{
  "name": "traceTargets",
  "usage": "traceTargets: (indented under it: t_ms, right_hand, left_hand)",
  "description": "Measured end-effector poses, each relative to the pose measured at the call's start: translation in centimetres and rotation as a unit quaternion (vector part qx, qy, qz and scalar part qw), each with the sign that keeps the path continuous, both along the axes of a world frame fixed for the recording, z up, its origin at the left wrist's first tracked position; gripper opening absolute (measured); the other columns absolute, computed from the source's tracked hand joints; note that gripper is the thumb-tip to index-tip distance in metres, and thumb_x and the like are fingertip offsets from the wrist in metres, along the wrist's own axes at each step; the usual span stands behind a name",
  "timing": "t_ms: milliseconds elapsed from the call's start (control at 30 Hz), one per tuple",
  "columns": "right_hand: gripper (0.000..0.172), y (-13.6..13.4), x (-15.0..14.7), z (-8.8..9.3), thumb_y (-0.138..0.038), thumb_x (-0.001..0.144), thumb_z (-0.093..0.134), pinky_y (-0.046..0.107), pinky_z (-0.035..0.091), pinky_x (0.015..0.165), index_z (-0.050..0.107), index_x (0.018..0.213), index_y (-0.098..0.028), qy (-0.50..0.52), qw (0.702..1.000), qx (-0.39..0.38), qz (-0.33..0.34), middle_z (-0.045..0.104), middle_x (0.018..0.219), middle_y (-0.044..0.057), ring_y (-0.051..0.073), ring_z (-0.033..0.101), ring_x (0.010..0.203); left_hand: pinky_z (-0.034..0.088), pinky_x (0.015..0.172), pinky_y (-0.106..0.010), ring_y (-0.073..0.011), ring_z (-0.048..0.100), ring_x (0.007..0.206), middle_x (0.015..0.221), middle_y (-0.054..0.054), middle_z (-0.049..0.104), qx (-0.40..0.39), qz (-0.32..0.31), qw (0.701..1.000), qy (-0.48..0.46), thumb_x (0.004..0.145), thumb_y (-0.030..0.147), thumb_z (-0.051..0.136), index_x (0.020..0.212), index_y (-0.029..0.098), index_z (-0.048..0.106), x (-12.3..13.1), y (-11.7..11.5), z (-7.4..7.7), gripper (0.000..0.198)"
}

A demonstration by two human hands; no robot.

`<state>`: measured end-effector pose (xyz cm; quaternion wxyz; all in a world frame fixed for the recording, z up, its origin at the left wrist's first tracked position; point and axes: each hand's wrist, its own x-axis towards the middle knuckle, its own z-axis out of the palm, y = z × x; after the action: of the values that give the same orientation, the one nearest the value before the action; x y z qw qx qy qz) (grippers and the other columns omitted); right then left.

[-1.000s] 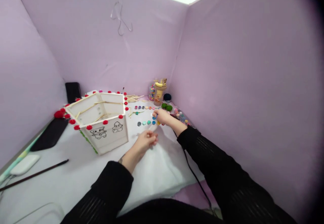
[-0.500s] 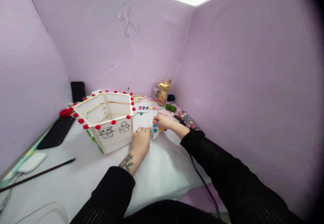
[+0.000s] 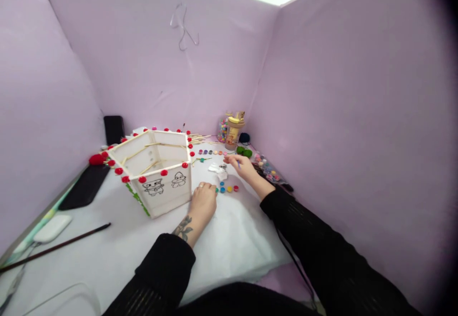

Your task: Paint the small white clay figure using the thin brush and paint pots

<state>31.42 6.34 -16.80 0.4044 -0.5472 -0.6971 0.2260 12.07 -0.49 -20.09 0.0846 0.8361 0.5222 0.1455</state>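
Note:
My left hand [image 3: 203, 204] rests palm down on the table, with its bent fingers pointing away from me. It lies just right of a white lantern-like box [image 3: 166, 194] with two cartoon drawings and red knobs along its rim. A green paint pot [image 3: 217, 190] sits at its fingertips, partly hidden. My right hand [image 3: 243, 166] is closed on a thin blue-handled paintbrush [image 3: 239, 164], whose tip I cannot make out. Left of that hand lies crumpled white tissue [image 3: 219, 170]. Blue [image 3: 222, 189], yellow [image 3: 229, 189] and red [image 3: 235, 188] paint pots stand nearer me.
Farther back are a row of small paint pots [image 3: 210, 152], a lidded cup [image 3: 234, 132], a jar of coloured beads [image 3: 222, 130] and green yarn balls [image 3: 244, 152]. A bag of paint pots [image 3: 268, 167] lies right. A dark stick [image 3: 57, 246] lies front left.
My right hand has moved right and back with the paintbrush, away from the near paint pots. The tissue and the red and yellow pots now show. My left hand stays in place.

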Motion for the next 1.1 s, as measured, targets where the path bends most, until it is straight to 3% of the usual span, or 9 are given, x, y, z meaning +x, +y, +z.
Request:
traceTargets:
  t_ms: [100,167,233,300,400,600,800,1100]
  right_hand:
    - [0.067,-1.8,0.0,-0.7,-0.045,0.104,0.007,0.028,0.053,0.065,0.062,0.119,-0.011,0.079,0.997,0.003,0.006,0.076,0.087,0.013,0.017,0.07,0.072]
    - [0.056,-3.2,-0.1,-1.1,-0.047,0.103,0.02,0.029,0.052,0.065,0.065,0.107,-0.014,0.089,0.996,0.028,0.016,0.075,0.083,0.011,0.017,0.068,0.07]
    - [0.032,-4.3,-0.2,-1.5,-0.04,0.098,0.045,0.031,0.051,0.073,0.067,0.092,-0.017,0.03,0.997,0.07,0.029,0.073,0.085,0.009,0.019,0.066,0.077]
    - [0.017,-5.0,-0.1,-2.0,-0.029,0.092,0.055,0.033,0.05,0.08,0.068,0.087,-0.019,-0.038,0.993,0.106,0.047,0.07,0.087,0.008,0.02,0.064,0.084]
    - [0.017,-5.1,0.3,-2.7,-0.019,0.091,0.054,0.034,0.049,0.084,0.071,0.09,-0.019,-0.084,0.986,0.129,0.061,0.068,0.088,0.008,0.021,0.062,0.087]
    - [0.019,-4.2,0.5,-3.6,-0.015,0.09,0.053,0.032,0.049,0.081,0.071,0.095,-0.018,-0.16,0.978,0.097,0.087,0.063,0.09,0.008,0.02,0.06,0.086]
    - [0.021,-4.4,0.6,-3.7,-0.015,0.091,0.051,0.034,0.05,0.082,0.07,0.097,-0.019,-0.116,0.976,0.16,0.091,0.063,0.092,0.009,0.021,0.061,0.087]
    - [0.017,-3.7,0.2,-4.2,-0.023,0.092,0.05,0.036,0.046,0.083,0.066,0.087,-0.021,-0.094,0.989,0.07,0.087,0.066,0.086,0.007,0.022,0.06,0.085]
  left_hand:
    - [0.045,0.089,-0.041,-0.0317,0.059,0.108,0.108,-0.014,0.071,0.003,-0.005,1.0,0.002,0.092,0.018,0.05,0.106,0.015,0.071,0.1,-0.2,0.2,0.025]
    - [0.045,0.09,-0.041,-0.032,0.059,0.109,0.108,-0.015,0.071,0.007,-0.006,1.0,0.001,0.091,0.019,0.052,0.108,0.014,0.07,0.3,-0.3,0.3,0.025]
    - [0.045,0.089,-0.041,-0.0321,0.058,0.109,0.11,-0.015,0.071,0.012,-0.006,1.0,-0.002,0.092,0.021,0.052,0.11,0.014,0.07,0.3,-0.5,0.4,0.026]
    - [0.045,0.089,-0.041,-0.0317,0.058,0.11,0.11,-0.015,0.071,0.017,-0.004,1.0,-0.004,0.092,0.022,0.052,0.11,0.014,0.07,0.4,-0.5,0.5,0.027]
    - [0.045,0.09,-0.04,-0.0304,0.059,0.109,0.109,-0.014,0.072,0.019,0.0,1.0,-0.007,0.092,0.021,0.051,0.108,0.014,0.07,0.3,-0.5,0.5,0.025]
    - [0.045,0.091,-0.04,-0.0301,0.059,0.108,0.108,-0.013,0.072,0.021,-0.004,1.0,-0.005,0.093,0.021,0.05,0.105,0.013,0.071,0.5,-0.3,0.4,0.025]
    - [0.046,0.091,-0.04,-0.0299,0.06,0.107,0.108,-0.012,0.073,0.024,-0.004,1.0,-0.004,0.093,0.022,0.051,0.103,0.013,0.072,0.4,-0.3,0.6,0.024]
    - [0.047,0.091,-0.04,-0.0306,0.059,0.108,0.107,-0.012,0.073,0.024,-0.003,1.0,-0.004,0.093,0.022,0.052,0.102,0.012,0.072,0.6,-0.4,0.7,0.024]
